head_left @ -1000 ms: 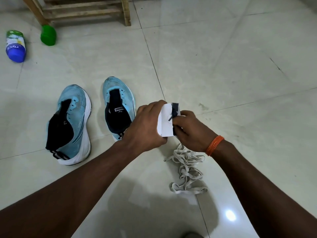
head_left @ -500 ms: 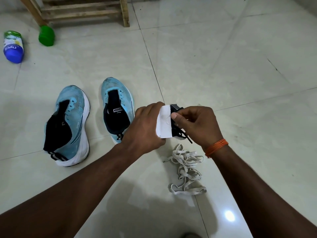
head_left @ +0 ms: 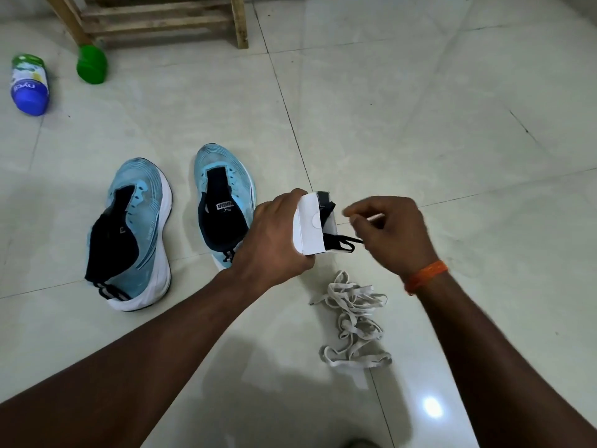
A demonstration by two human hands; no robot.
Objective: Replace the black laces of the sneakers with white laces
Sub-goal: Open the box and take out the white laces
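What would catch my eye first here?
Two hands meet mid-picture: the left hand grips a small white cardboard box with black laces spilling out, and the right hand is close beside it. Left of them stand two unlaced light-blue sneakers with white soles. A tangle of flat white laces lies on the pale tiled floor just below the hands.

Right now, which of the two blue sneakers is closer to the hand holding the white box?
The sneaker with the white label on its insole: its heel sits right beside the left hand gripping the white box. The other sneaker lies farther off.
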